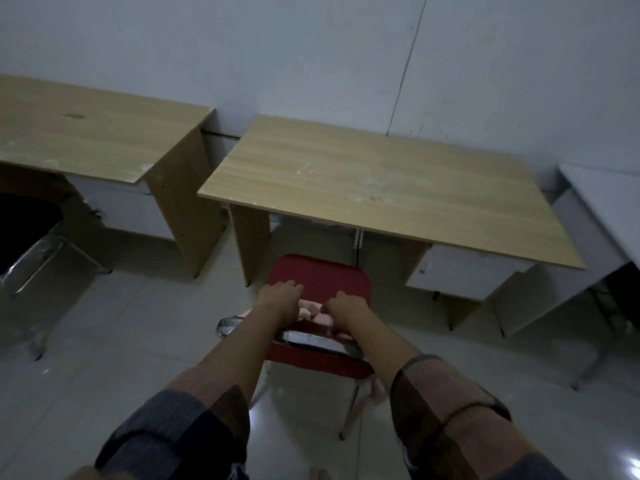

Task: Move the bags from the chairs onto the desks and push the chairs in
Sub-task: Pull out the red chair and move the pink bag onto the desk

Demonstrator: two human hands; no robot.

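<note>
A red chair [322, 275] stands in front of the middle wooden desk [381, 181], its seat partly under the desk's front edge. A soft pink bag [313, 314] lies at the back of the seat, against the red backrest [311, 363]. A pink piece [376, 393] hangs below the chair on the right. My left hand [278, 297] and my right hand [346, 306] reach over the backrest, and both are closed on the bag, one at each end. Most of the bag is hidden by my hands.
A second wooden desk [86, 133] stands to the left, with a black chair [24, 230] on a metal frame before it. A white table [602, 209] is at the right edge. A drawer unit [460, 275] hangs under the middle desk's right side. The floor is pale tile.
</note>
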